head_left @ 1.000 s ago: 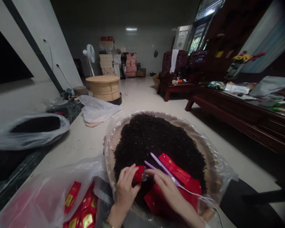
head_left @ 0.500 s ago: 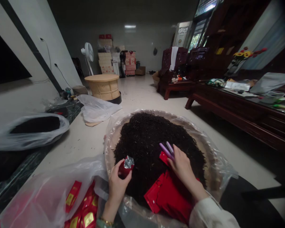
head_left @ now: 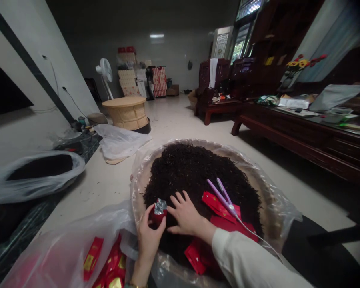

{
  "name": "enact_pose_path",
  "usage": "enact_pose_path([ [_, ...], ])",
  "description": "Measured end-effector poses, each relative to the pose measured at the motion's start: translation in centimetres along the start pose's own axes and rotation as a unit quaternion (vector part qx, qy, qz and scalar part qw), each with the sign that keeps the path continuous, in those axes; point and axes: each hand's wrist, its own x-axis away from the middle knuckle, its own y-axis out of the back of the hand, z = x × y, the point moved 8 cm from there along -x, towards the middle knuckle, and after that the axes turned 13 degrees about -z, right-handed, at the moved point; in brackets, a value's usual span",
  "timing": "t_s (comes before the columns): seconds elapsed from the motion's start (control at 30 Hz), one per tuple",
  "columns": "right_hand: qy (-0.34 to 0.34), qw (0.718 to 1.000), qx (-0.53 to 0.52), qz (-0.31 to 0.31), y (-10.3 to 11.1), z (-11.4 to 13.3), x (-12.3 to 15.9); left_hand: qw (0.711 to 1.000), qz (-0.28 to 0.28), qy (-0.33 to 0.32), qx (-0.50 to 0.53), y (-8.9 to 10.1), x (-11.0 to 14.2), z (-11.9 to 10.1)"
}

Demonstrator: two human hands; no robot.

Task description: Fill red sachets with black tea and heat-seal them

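Pouch (head_left: 159, 213), 1 held, 1 purple tool (head_left: 229, 207)

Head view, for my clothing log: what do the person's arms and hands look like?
The right hand is gloveless, with a plain, pale sleeve behind it; the left hand is gloveless too, with a gold-coloured band near the bottom edge.

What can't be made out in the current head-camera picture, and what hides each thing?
In the head view:
Inside of the small, red, foil-lined packet in the left hand: hidden by its crumpled silver mouth.
Part of the black, shredded heap: covered by the spread right hand.
Any lettering on the gold-labelled red packets: too small.
Far end of the white cord: lost behind the cream sleeve.
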Motion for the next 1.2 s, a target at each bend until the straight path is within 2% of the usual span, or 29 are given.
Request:
enact_pose_path([
  [0.1, 0.0, 1.0, 0.021, -0.003, 0.3, 0.3, 1.3, 1.0, 0.002, -0.006, 0.003, -0.2, -0.1, -0.2],
  [0.23, -0.072, 0.995, 0.05, -0.046, 1.0, -1.2, 1.5, 1.0, 0.0, -0.011, -0.009, -0.6, 0.0, -0.1],
  [0.33, -0.066, 0.996, 0.043, -0.035, 0.5, -1.4, 1.1, 1.0, 0.011, -0.014, -0.006, -1.0, 0.1, 0.0],
  [0.4, -0.065, 0.997, 0.005, -0.035, 0.2, -1.8, 1.0, 1.0, 0.017, -0.017, -0.005, -1.1, 0.1, 0.0],
  [0.47, -0.115, 0.987, -0.079, -0.084, 0.8, -3.2, 0.9, 1.0, 0.018, -0.019, -0.009, -1.1, 0.0, -0.1],
  [0.5, -0.156, 0.97, -0.14, -0.122, 1.2, -4.3, 1.0, 1.0, 0.018, -0.019, -0.011, -1.1, 0.0, -0.2],
  [0.57, -0.248, 0.907, -0.277, -0.2, 1.9, -6.7, 1.4, 0.999, 0.022, -0.018, -0.015, -1.2, 0.0, -0.5],
  [0.63, -0.347, 0.806, -0.412, -0.246, 1.8, -9.0, 2.1, 0.999, 0.032, -0.019, -0.018, -1.5, 0.0, -1.0],
  [0.67, -0.395, 0.741, -0.482, -0.249, 1.3, -9.7, 2.4, 0.999, 0.038, -0.02, -0.018, -1.7, 0.1, -1.3],
  [0.77, -0.491, 0.494, -0.691, -0.193, -0.7, -9.7, 2.8, 0.998, 0.044, -0.036, -0.01, -2.2, 0.1, -2.3],
  [0.8, -0.498, 0.429, -0.733, -0.172, -1.0, -9.3, 2.8, 0.998, 0.043, -0.045, -0.007, -2.3, 0.1, -2.6],
  [0.83, -0.499, 0.384, -0.76, -0.158, -1.0, -9.0, 2.7, 0.998, 0.041, -0.054, -0.005, -2.4, 0.1, -2.9],
  [0.87, -0.498, 0.355, -0.776, -0.155, -0.8, -8.8, 2.7, 0.997, 0.041, -0.061, -0.003, -2.6, 0.1, -3.2],
  [1.03, -0.484, 0.251, -0.814, -0.2, 0.0, -8.6, 2.9, 0.996, 0.06, -0.069, -0.019, -3.5, 0.4, -3.6],
  [1.1, -0.466, 0.234, -0.825, -0.217, 0.6, -8.5, 2.7, 0.995, 0.058, -0.078, -0.034, -3.8, 0.5, -3.9],
  [1.2, -0.438, 0.238, -0.833, -0.24, 2.0, -8.3, 2.2, 0.992, 0.062, -0.097, -0.058, -4.2, 0.5, -4.7],
])
